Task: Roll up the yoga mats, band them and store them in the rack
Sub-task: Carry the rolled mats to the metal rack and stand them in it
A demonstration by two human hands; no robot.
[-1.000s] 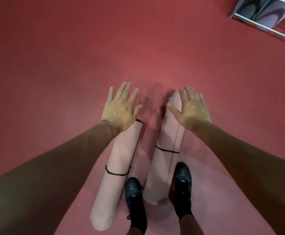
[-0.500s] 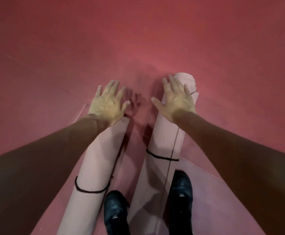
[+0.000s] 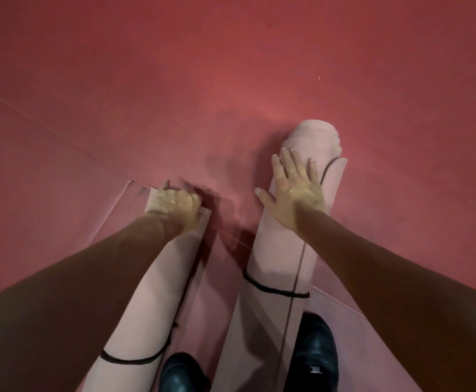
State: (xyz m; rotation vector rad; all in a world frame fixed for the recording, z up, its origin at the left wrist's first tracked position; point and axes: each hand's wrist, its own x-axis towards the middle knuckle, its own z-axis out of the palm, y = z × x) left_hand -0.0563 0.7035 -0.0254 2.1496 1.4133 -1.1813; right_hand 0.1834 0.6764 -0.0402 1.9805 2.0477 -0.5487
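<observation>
Two pink rolled yoga mats lie side by side on the red floor, each with a black band around it. My left hand [image 3: 177, 205] curls its fingers over the far end of the left rolled mat [image 3: 146, 301], whose black band [image 3: 133, 359] sits near the bottom edge. My right hand [image 3: 294, 193] lies flat, fingers straight, on the upper part of the right rolled mat [image 3: 282, 264]. That mat's black band [image 3: 273, 290] circles its middle, and its far end [image 3: 314, 137] shows loose layers.
My two black shoes [image 3: 316, 355] stand between and beside the rolls at the bottom. A flat pink mat [image 3: 117, 210] lies under the rolls, its edges showing left and right. Red floor [image 3: 231, 66] stretches ahead. No rack is in view.
My left hand went from flat and spread to curled over the left mat's end. My right hand slid down onto the right roll. The view tilted down and closer; the rack left the frame.
</observation>
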